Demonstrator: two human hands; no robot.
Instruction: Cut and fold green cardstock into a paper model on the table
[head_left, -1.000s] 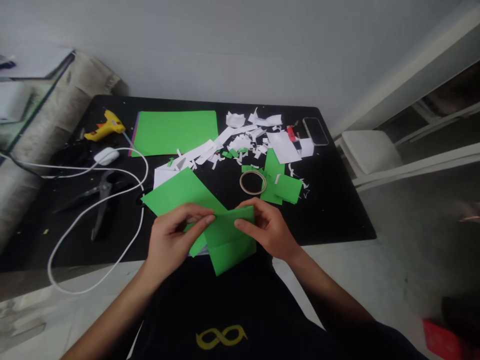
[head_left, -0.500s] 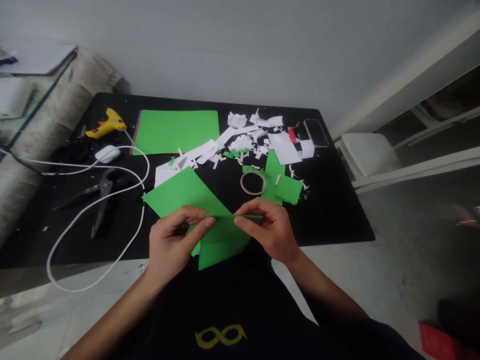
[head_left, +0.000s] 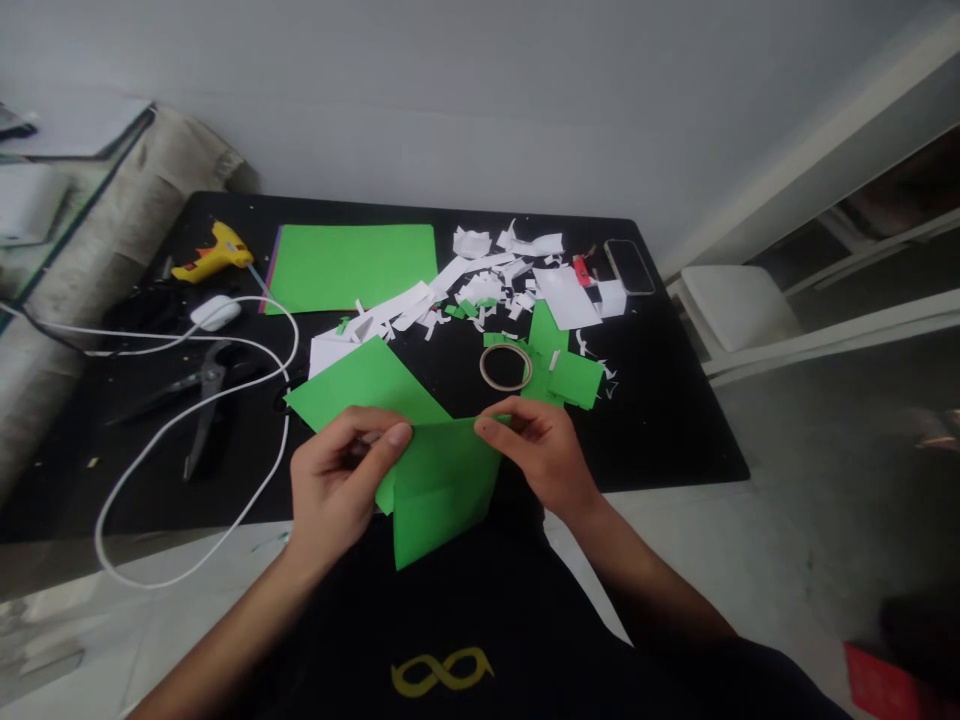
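Note:
Between my two hands hangs a folded sheet of green paper (head_left: 442, 485), its creased upper edge level and its lower part drooping in front of my shirt. My left hand (head_left: 341, 480) pinches that top edge near its left end, thumb on the near face. At the right end, my right hand (head_left: 540, 455) grips the same edge between thumb and fingers. Just beyond lies another green sheet (head_left: 367, 385), set at a slant on the black table (head_left: 645, 430) and partly covered by my left hand and the held paper.
White paper scraps (head_left: 517, 270) and small green pieces (head_left: 576, 380) surround a tape roll (head_left: 482, 370). A green paper stack (head_left: 352, 265), yellow glue gun (head_left: 217, 252), dark-handled cutting tool (head_left: 206, 400), looping white cable (head_left: 112, 480) and phone (head_left: 630, 267) lie around them.
The folded paper has tilted so more of its near face shows, and its lower corner hangs lower. My hands have spread slightly apart along the top edge.

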